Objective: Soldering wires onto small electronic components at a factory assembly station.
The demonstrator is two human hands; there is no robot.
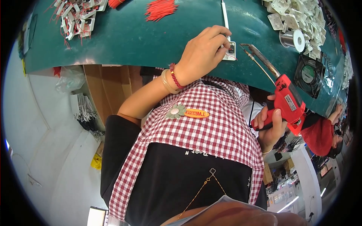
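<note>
My left hand (203,51) is at the table's near edge, fingers bent and closed at a small white plastic housing (230,54). A dark component and a short red wire show in the housing; the fingertips partly hide it. A thin white rod (225,15) lies on the table just beyond those fingers. Wrapped round the handle of a red soldering gun (288,100) is my right hand (273,126). The gun's metal barrel and thin feed tube point up and left, with the tip close to the right side of the housing, apparently just apart from it.
On the green table (124,41) are a heap of wired white housings (81,19), red wires (161,9), a pile of white plastic parts (296,15), a solder spool (292,39) and a black fan (309,75). Another person in red (320,137) sits at far right.
</note>
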